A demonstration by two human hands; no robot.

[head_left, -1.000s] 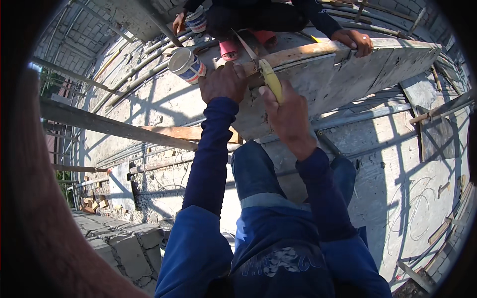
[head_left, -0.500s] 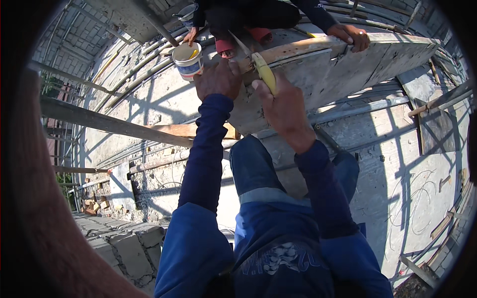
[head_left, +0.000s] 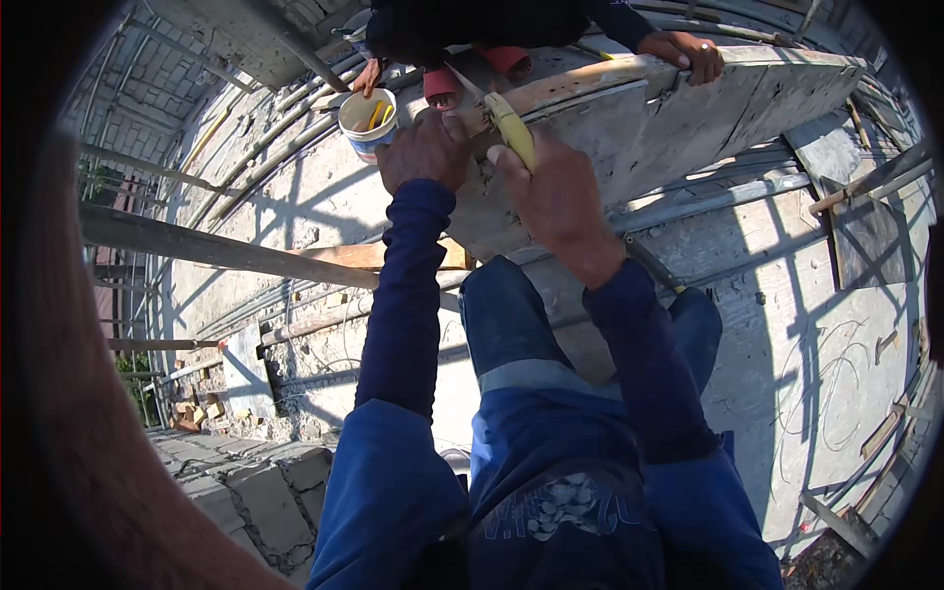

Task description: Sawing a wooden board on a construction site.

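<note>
My right hand [head_left: 559, 202] is closed round the yellow handle of a hand saw [head_left: 511, 133]. Its narrow, tapering blade points away and to the left, across the wooden edge of a long grey panel [head_left: 678, 133]. Left of the saw, my left hand [head_left: 425, 152] grips the near-left end of this panel, its fingers folded over the top. The panel stands on its long edge and runs off to the right. A co-worker's hand [head_left: 680, 54] rests on the panel's top edge farther right.
A white bucket [head_left: 368, 128] with yellow objects inside stands beyond my left hand; the co-worker's other hand [head_left: 369, 77] is at its rim. A metal pole [head_left: 226, 246] crosses on the left. Pipes, a timber piece [head_left: 383, 256] and loose wire [head_left: 831, 393] lie on the floor.
The view has shifted slightly. My right hand and the saw have moved a little forward. My left hand keeps its hold on the panel.
</note>
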